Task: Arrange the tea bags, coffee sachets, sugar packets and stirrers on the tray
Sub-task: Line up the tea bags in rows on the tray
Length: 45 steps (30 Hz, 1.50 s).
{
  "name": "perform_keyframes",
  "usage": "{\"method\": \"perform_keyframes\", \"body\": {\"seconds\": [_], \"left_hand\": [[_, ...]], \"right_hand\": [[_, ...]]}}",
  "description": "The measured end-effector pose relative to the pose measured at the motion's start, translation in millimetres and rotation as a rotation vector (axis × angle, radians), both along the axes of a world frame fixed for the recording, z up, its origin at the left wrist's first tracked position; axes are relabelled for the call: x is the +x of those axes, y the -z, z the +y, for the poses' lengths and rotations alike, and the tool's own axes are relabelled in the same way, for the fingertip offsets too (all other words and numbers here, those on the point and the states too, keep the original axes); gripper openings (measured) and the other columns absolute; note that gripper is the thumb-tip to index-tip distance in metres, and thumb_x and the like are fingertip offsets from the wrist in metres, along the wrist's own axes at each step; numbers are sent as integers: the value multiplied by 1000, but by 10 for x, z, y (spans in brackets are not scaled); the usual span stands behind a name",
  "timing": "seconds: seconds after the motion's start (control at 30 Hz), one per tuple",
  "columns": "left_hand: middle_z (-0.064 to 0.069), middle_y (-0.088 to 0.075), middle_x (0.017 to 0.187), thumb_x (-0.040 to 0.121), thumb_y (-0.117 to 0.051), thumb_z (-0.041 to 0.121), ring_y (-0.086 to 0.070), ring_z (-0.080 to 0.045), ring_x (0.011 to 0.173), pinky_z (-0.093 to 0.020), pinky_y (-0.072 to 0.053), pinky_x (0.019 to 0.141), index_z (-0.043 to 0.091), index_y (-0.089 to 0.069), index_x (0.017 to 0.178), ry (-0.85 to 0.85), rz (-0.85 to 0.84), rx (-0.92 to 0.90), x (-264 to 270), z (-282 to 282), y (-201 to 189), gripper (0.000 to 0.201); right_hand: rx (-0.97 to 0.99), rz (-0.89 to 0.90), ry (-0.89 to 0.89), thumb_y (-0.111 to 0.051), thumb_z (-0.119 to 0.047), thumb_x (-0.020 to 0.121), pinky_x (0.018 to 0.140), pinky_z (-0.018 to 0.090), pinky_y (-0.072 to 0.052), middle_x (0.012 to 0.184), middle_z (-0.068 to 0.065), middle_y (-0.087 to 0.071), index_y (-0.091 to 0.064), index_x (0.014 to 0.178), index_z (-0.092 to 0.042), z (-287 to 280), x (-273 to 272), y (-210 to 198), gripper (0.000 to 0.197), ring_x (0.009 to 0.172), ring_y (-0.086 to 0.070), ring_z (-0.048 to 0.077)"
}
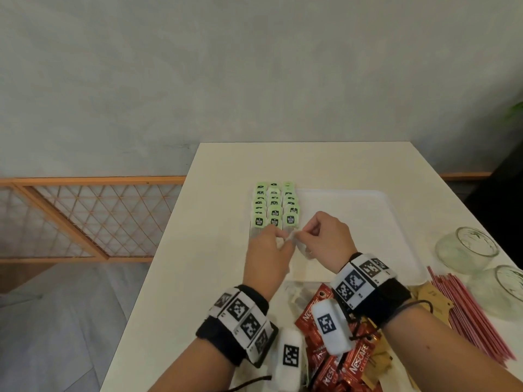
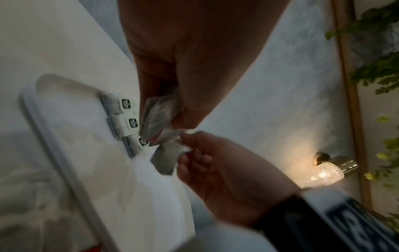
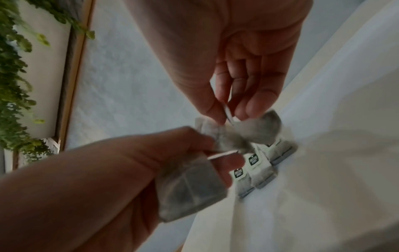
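A white tray [image 1: 363, 230] lies on the white table [image 1: 215, 222]. Tea bags with green tags [image 1: 274, 206] lie in three rows along the tray's left side. Both hands meet just in front of these rows. My left hand [image 1: 278, 239] grips a small bundle of tea bags [image 3: 190, 184] in its curled fingers. My right hand [image 1: 300, 236] pinches a single tea bag [image 3: 259, 130] by its top, close against the bundle. Red coffee sachets [image 1: 325, 343], brown sugar packets [image 1: 431, 302] and red stirrers [image 1: 469, 312] lie on the table at the near right.
Two glass jars [image 1: 467, 248] [image 1: 505, 291] lie on their sides at the table's right edge beyond the stirrers. A wooden lattice railing [image 1: 93, 219] runs past the table's left side. A lit wall lamp [image 2: 326, 172] and green plants [image 3: 15, 85] show behind.
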<state>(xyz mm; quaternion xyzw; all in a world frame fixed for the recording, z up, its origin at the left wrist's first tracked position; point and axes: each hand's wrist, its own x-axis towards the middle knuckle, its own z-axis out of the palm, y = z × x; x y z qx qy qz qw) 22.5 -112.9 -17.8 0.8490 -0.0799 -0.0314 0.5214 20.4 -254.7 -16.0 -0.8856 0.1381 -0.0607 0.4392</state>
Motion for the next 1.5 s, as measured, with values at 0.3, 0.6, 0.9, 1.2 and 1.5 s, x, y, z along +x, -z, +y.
{"method": "perform_keyframes", "body": {"seconds": [0.3, 0.6, 0.9, 1.2, 1.5], "left_hand": [[14, -57, 77, 90, -68, 23, -50, 2, 65, -7, -37, 56, 18, -63, 98, 6, -55, 49, 83, -24, 34, 10], [5, -70, 86, 86, -71, 33, -61, -13, 77, -28, -46, 68, 20, -69, 85, -34, 96, -110, 297, 92, 155, 13], [-2, -75, 77, 93, -62, 28, -73, -14, 75, -27, -49, 53, 18, -66, 89, -74, 201, -18, 455, 512, 397, 12], [3, -73, 64, 91, -62, 36, -68, -23, 86, -33, -47, 62, 25, -68, 89, -100, 241, -5, 538, 632, 387, 13], [-6, -74, 68, 95, -62, 28, -70, -20, 63, -39, -56, 61, 17, -68, 99, -58, 315, -154, 511, 559, 304, 13]], "right_hand": [[447, 29, 13, -57, -12, 93, 69, 49, -60, 69, 10, -70, -64, 93, -6, 31, -3, -70, 8, 61, -69, 29], [190, -5, -70, -73, -20, 84, 50, 20, -51, 85, 1, -66, -71, 94, -18, -85, 43, 35, 10, 57, -62, 13], [78, 331, -56, -68, -15, 88, 58, 29, -57, 74, 8, -69, -65, 80, -11, -188, 292, 341, 10, 60, -63, 18], [17, 187, -2, -69, -14, 87, 78, 42, -59, 77, 3, -69, -68, 86, -12, -156, 698, 384, 2, 72, -70, 25], [13, 102, -18, -77, -29, 80, 75, 32, -54, 86, -3, -67, -67, 94, -19, -180, 695, 338, 19, 78, -65, 17]]}}
